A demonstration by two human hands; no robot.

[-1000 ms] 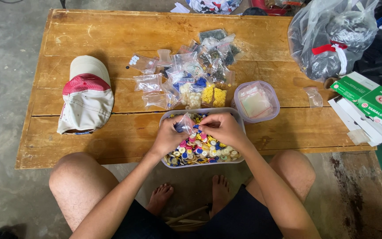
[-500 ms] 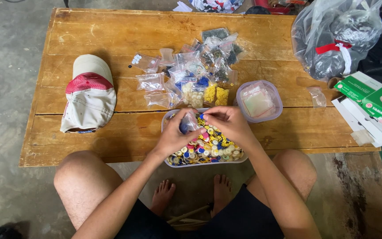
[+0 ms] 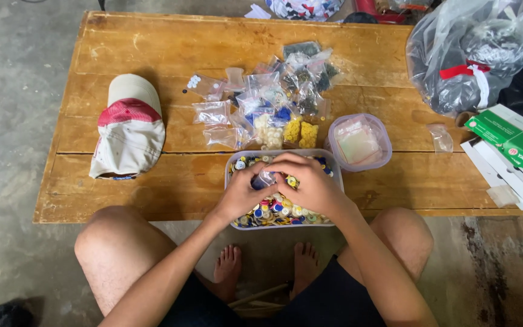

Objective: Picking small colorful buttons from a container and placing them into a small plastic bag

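Clear small bag (image 3: 265,178) pinched by left hand (image 3: 244,192) and right hand (image 3: 310,181), over button tray (image 3: 334,162)

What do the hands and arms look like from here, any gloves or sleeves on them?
No gloves and no sleeves in view: the left hand and right hand are bare, as are both forearms up to the bottom edge of the picture. I see no watch, ring or band on either wrist, though the fingers are too small to be sure. Dark shorts are worn, and the feet are bare.
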